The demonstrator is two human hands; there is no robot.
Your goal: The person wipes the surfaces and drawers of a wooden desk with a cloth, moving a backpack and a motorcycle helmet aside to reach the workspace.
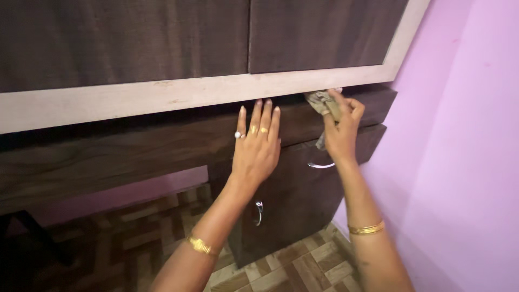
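upper cabinet (162,48) overhangs the desk top (135,146), leaving only a narrow gap.

Left hand (257,145): flat on dark wooden desk top (135,154), fingers spread | Right hand (341,130): clasps crumpled cloth (321,101) at the desk's rear edge, under pale cabinet frame (162,96) | Below: drawer handle (320,165), patterned floor (303,265); pink wall (459,162) right.

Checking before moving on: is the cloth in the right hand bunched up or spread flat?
Bunched up: the cloth sits crumpled in the right hand, pressed under the pale cabinet frame.
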